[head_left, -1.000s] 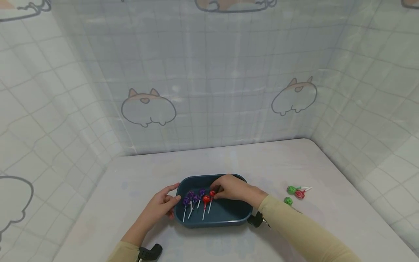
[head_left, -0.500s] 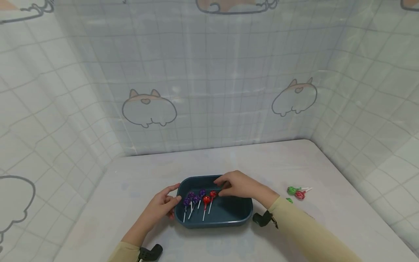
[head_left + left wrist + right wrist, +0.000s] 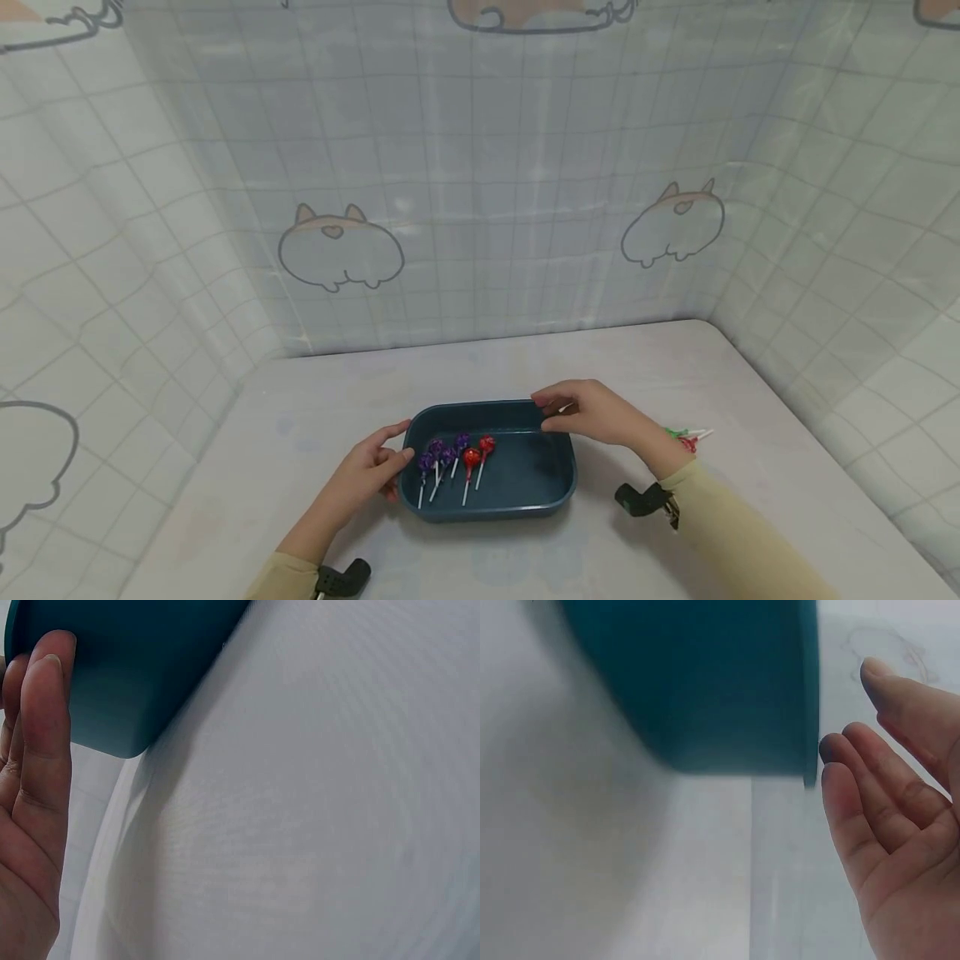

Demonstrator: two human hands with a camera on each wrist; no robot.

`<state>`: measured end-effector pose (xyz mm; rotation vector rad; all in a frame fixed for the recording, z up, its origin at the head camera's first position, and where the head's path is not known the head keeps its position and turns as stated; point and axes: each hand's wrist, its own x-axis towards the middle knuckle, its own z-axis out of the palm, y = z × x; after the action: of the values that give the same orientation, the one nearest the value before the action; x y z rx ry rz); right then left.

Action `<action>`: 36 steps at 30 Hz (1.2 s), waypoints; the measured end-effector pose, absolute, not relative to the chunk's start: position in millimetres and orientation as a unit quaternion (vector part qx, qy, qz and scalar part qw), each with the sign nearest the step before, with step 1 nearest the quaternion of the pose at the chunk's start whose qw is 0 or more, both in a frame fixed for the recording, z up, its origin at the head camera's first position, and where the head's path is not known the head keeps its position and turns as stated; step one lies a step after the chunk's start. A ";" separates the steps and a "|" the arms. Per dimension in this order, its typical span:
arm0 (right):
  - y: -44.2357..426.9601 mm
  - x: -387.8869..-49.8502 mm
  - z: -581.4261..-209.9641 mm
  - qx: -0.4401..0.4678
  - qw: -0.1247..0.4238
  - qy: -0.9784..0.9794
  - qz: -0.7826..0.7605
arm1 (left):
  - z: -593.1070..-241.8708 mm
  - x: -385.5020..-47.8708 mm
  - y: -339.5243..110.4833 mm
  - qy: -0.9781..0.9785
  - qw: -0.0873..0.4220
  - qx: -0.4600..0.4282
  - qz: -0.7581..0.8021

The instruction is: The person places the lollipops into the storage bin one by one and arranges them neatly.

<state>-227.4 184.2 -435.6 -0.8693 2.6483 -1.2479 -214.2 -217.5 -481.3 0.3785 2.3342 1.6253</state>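
Note:
A dark blue-green tray (image 3: 525, 492) stands on the table, with several purple-wrapped lollipops (image 3: 448, 455) grouped in its left part. Two red lollipops (image 3: 471, 458) lie beside them, sticks toward the front. My left hand (image 3: 367, 468) holds the tray's left end, thumb at the rim and fingers against the outer wall; the left wrist view shows those fingers (image 3: 46, 712) on the wall. Over the tray's back right corner hovers my right hand (image 3: 596, 412), fingers spread and nothing between them. In the right wrist view its fingers (image 3: 847, 810) sit just above the rim.
To the right, a green lollipop (image 3: 678, 432) and a red one (image 3: 688, 444) lie on the white table (image 3: 360, 383), partly hidden by my right wrist. Grid-patterned curtains (image 3: 480, 183) enclose the table at the back and sides.
My right hand has let go of a red lollipop in the tray and drawn away right to the back corner. The left hand has stayed at the tray's left end.

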 end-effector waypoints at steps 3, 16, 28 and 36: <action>196.3 -225.2 -437.5 -0.266 0.040 0.869 -0.416 | -481.2 -214.0 -217.5 0.806 0.137 0.129 0.561; 244.6 -207.5 -450.2 -0.177 0.017 0.893 -0.414 | -481.7 -214.6 -216.7 0.809 0.133 0.121 0.559; 285.6 -189.6 -467.9 -0.133 -0.017 0.902 -0.410 | -486.3 -215.8 -218.7 0.807 0.134 0.125 0.562; 313.9 -175.1 -469.8 -0.086 -0.008 0.898 -0.432 | -485.6 -216.1 -218.4 0.807 0.134 0.121 0.563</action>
<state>-175.1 313.9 -469.8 -0.2722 2.8360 -1.3630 -216.1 -218.4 -485.6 0.3501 2.3391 1.6315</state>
